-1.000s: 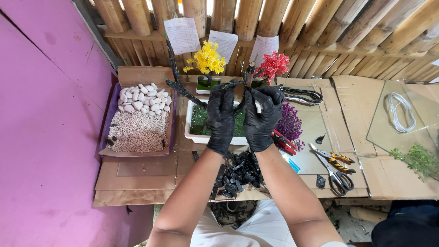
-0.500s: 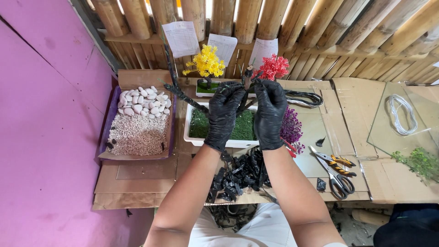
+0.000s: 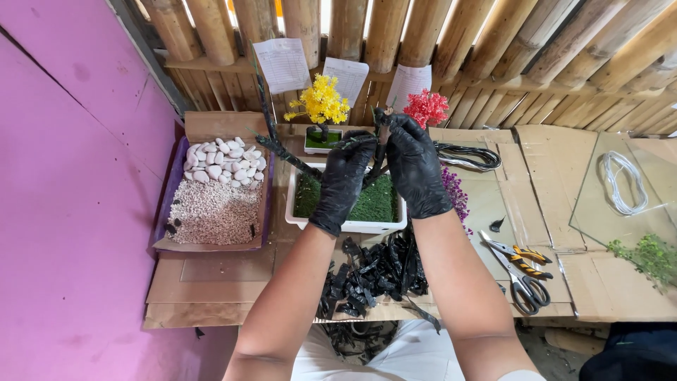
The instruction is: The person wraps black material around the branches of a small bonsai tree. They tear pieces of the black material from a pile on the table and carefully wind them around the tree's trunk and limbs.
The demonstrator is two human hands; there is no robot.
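Observation:
Both hands wear black gloves and work on a dark, tape-wrapped branching stem that rises from a white rectangular pot filled with green moss. My left hand pinches a side branch near the fork. My right hand grips the upper end of the stem and a strip of dark tape. A long thin branch reaches up and to the left past the pot. A pile of black tape scraps lies just in front of the pot, between my forearms.
Left: cardboard tray with white pebbles and fine gravel. Behind the pot: small yellow tree, red tree, paper slips on the bamboo wall. Right: purple sprigs, black wire coil, scissors, pliers, white cord, green sprigs.
Both hands have risen and moved farther from me along the stem, from over the pot to its top, and the view has shifted slightly.

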